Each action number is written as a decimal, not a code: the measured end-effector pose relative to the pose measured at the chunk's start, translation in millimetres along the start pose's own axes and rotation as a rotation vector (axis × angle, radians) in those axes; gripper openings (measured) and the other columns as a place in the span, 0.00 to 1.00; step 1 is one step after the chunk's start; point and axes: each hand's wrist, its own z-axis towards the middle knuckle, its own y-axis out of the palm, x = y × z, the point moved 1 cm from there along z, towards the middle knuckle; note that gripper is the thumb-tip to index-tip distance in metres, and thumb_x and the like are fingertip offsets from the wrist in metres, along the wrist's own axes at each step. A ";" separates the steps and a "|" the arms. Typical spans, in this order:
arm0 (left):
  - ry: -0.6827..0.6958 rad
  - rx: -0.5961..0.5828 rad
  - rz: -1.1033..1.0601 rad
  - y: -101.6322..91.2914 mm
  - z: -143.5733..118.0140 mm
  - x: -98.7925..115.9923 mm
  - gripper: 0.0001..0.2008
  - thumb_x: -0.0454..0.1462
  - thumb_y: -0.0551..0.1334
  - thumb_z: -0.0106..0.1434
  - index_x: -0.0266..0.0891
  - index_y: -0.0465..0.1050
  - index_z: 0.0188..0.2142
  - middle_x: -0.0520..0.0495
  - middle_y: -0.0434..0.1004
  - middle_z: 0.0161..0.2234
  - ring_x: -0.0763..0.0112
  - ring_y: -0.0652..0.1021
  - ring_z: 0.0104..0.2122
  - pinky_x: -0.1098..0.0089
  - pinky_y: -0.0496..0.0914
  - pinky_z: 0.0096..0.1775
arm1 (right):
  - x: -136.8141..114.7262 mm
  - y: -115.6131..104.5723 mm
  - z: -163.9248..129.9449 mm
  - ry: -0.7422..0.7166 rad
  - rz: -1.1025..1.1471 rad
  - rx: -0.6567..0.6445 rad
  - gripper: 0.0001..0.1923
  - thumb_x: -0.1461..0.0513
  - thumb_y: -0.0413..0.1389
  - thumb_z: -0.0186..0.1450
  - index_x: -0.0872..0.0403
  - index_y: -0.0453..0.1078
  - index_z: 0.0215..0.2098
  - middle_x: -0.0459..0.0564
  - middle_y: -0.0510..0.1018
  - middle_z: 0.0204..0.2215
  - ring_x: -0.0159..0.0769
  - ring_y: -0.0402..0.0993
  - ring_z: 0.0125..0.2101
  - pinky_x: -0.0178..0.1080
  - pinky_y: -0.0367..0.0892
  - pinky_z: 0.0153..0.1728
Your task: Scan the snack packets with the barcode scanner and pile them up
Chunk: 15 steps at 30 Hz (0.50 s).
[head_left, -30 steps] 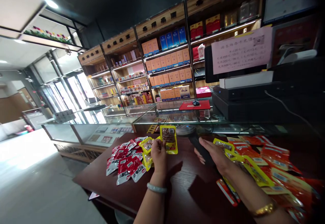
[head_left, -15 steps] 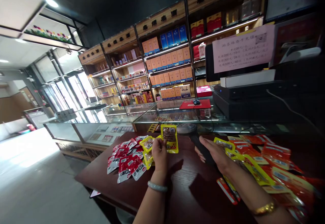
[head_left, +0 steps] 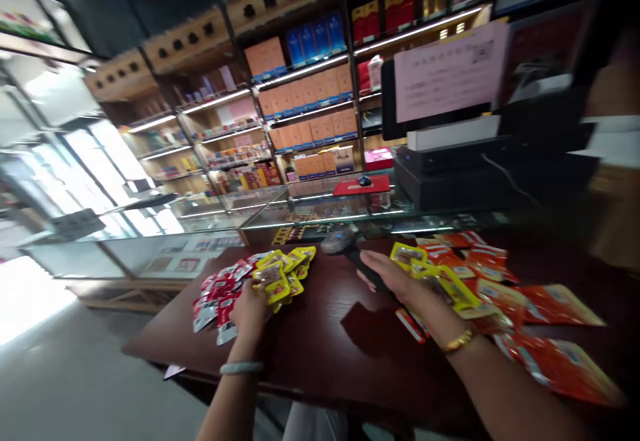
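Observation:
My right hand is wrapped round the handle of a dark handheld barcode scanner, whose head points left over the table. At the left pile, my left hand pinches the edge of a yellow snack packet. Other yellow packets lie just behind and right of it. Red and white snack packets spread out left of that hand, partly hidden by it. Beyond my right wrist is a second group, with yellow packets and orange-red packets.
The dark red table lies under both piles. Behind it stand a glass display counter, a red mouse pad and a black monitor bearing a pink paper. Shelves with orange boxes line the back wall.
The yellow packet held near the scanner has gone from there. My left hand has moved left onto the packet pile. The view has shifted; my right hand still grips the scanner.

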 end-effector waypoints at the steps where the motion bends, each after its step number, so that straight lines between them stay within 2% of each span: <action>1: -0.003 -0.052 0.026 -1.2 2.9 -0.4 0.20 0.50 0.53 0.64 0.46 0.71 0.49 0.37 0.80 0.42 0.42 0.77 0.45 0.50 0.65 0.43 | -1.7 0.1 1.4 0.007 -0.022 0.013 0.24 0.39 0.57 0.59 0.51 0.64 0.28 0.37 0.66 0.16 0.27 0.57 0.14 0.32 0.54 0.16; 3: -0.005 -0.112 0.091 -2.7 6.4 2.8 0.25 0.56 0.52 0.62 0.47 0.71 0.49 0.36 0.77 0.48 0.38 0.74 0.50 0.47 0.65 0.46 | -7.9 -1.9 3.6 0.021 -0.069 0.047 0.25 0.39 0.58 0.59 0.51 0.64 0.26 0.38 0.67 0.15 0.27 0.57 0.14 0.32 0.54 0.16; 7: 0.082 -0.111 0.158 -3.5 4.1 10.8 0.31 0.61 0.52 0.59 0.45 0.70 0.51 0.34 0.72 0.54 0.41 0.70 0.56 0.48 0.64 0.51 | -29.9 -17.8 -8.0 0.029 -0.148 0.142 0.25 0.40 0.60 0.57 0.52 0.69 0.28 0.39 0.69 0.14 0.28 0.58 0.13 0.32 0.54 0.15; 12: 0.174 -0.008 0.135 -3.4 -10.4 23.4 0.28 0.57 0.57 0.59 0.45 0.68 0.53 0.38 0.71 0.55 0.45 0.68 0.57 0.51 0.62 0.55 | -53.3 -51.2 -63.1 -0.023 -0.217 0.389 0.22 0.42 0.60 0.60 0.51 0.73 0.31 0.39 0.69 0.18 0.29 0.60 0.17 0.33 0.55 0.19; 15: 0.318 0.005 0.054 3.9 -37.5 56.1 0.24 0.53 0.57 0.62 0.44 0.69 0.52 0.40 0.72 0.54 0.50 0.69 0.56 0.54 0.61 0.56 | -52.2 -67.8 -102.6 -0.030 -0.226 0.561 0.23 0.41 0.60 0.59 0.50 0.74 0.39 0.43 0.73 0.24 0.34 0.65 0.23 0.35 0.57 0.22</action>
